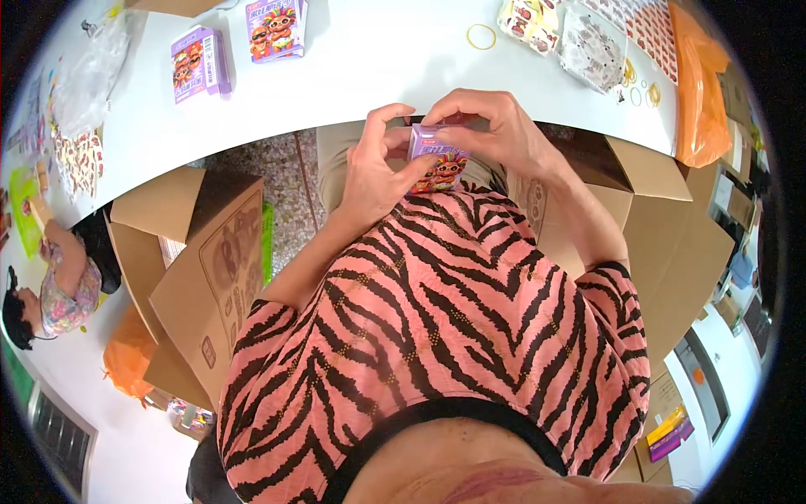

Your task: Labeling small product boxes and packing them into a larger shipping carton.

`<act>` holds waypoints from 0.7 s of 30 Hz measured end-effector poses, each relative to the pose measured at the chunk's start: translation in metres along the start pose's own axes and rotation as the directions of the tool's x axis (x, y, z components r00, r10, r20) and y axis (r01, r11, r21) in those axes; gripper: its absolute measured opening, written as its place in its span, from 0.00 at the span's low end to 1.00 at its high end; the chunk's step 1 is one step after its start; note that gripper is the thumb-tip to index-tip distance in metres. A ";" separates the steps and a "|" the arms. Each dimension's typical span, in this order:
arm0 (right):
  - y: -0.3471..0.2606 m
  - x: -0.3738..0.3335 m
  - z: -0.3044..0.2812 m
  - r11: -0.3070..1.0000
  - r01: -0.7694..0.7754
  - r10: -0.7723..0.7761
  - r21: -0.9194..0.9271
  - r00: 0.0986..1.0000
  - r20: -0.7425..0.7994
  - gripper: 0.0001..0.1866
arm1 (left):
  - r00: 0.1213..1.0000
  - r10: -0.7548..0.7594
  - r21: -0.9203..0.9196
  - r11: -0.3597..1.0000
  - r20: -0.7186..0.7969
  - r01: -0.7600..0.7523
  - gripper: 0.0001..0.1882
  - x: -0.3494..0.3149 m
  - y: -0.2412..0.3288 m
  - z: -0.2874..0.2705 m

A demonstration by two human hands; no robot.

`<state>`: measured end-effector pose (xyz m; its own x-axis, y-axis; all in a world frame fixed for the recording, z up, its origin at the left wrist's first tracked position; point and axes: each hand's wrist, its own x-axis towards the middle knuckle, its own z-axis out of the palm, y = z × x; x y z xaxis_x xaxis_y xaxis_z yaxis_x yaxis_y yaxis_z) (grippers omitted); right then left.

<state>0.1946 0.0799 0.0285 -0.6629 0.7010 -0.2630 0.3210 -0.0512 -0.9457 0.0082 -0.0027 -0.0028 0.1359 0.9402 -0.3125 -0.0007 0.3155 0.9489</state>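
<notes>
A small purple cardboard box with colourful cartoon figures on its front is held upright just below the table's near edge. My left hand grips its left side, the thumb lying across the front. At the top end of the box, the bent fingers and thumb of my right hand close on its upper right part. Whether the top flap is tucked in cannot be made out under the fingers. On the table, a similar purple box lies at the left, beside a small stack of purple boxes.
The white table curves ahead. At its right are a yellow rubber band, printed stacks, a clear bag and an orange bag. Open cartons stand either side of me. Another person sits at the left.
</notes>
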 end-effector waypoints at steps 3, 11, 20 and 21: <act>-0.009 0.008 -0.011 0.997 0.020 -0.013 -0.070 0.995 0.096 0.09 | 1.000 0.013 0.010 1.000 0.004 -0.013 0.30 0.001 -0.001 0.000; -0.032 0.020 -0.025 0.965 0.076 0.002 -0.251 0.954 0.298 0.11 | 0.994 0.085 0.169 0.981 0.075 -0.097 0.30 0.004 0.009 0.000; -0.035 0.021 -0.026 0.947 0.090 0.028 -0.308 0.934 0.357 0.07 | 0.992 0.104 0.224 0.967 0.076 -0.118 0.29 0.006 0.014 0.004; -0.033 0.021 -0.027 0.947 0.088 0.028 -0.307 0.934 0.357 0.07 | 0.992 0.102 0.223 0.968 0.077 -0.117 0.29 0.007 0.012 0.005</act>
<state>0.1878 0.1154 0.0592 -0.8511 0.3995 -0.3406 0.4534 0.2321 -0.8606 0.0136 0.0069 0.0071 0.2113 0.9547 -0.2095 0.2048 0.1664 0.9646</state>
